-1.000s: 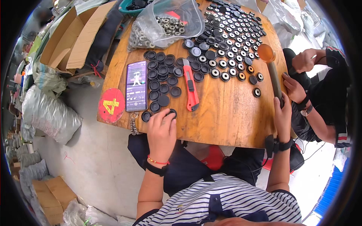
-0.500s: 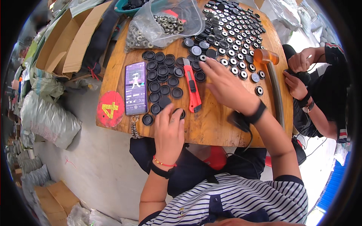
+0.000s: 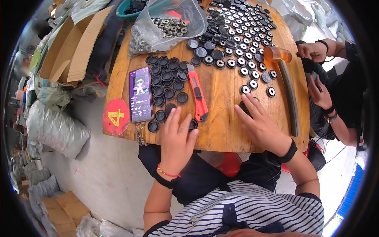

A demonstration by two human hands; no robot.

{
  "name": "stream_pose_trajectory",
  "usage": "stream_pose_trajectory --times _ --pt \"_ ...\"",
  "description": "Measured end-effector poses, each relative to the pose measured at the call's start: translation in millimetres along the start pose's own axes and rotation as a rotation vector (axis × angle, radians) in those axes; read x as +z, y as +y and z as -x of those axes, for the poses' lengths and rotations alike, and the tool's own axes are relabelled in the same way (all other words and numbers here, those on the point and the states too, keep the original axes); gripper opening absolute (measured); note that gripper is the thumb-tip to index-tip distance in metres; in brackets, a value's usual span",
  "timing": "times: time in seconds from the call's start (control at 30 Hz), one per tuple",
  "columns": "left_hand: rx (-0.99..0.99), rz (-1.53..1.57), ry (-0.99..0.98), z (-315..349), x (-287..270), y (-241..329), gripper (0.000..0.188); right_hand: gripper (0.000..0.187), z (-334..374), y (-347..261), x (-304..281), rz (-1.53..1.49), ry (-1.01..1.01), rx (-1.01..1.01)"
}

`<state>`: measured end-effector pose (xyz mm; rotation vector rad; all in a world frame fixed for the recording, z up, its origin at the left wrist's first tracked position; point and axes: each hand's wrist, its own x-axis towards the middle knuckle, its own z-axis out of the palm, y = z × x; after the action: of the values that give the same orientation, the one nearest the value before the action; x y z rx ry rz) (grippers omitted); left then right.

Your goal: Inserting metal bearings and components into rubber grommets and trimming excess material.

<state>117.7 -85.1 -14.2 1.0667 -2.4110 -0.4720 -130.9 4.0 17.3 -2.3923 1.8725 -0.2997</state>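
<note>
Wooden table [image 3: 221, 136]: upper left, I see a clear bag [image 3: 189, 40] of bearings [image 3: 173, 28] beside a teal basin [image 3: 125, 15] of black parts [image 3: 138, 5]; left hand [image 3: 176, 142] loosely open, right hand [image 3: 265, 129] wide.

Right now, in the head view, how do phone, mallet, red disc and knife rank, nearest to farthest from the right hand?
1. Mallet, just right of the right hand.
2. Knife, to its left.
3. Phone, left of the knife.
4. Red disc, left of the phone.
</note>
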Motion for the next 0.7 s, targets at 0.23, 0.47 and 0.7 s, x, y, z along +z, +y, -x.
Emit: stream_pose_trajectory --times 0.23,0.47,0.7 --pt "-0.147 -0.130 0.040 -22.6 -1.2 -13.5 0.037 0.042 -64.3 -44.6 39.8 -0.011 0.105 -0.121" --pt "-0.101 -0.096 0.021 -22.4 11.0 -18.2 0.043 0.042 -120.2 -30.3 45.7 0.119 0.178 -0.016" --pt "-0.120 -0.039 0.048 -0.2 21.2 3.8 0.045 0.042 -115.7 -49.0 66.8 0.057 0.228 -0.094"
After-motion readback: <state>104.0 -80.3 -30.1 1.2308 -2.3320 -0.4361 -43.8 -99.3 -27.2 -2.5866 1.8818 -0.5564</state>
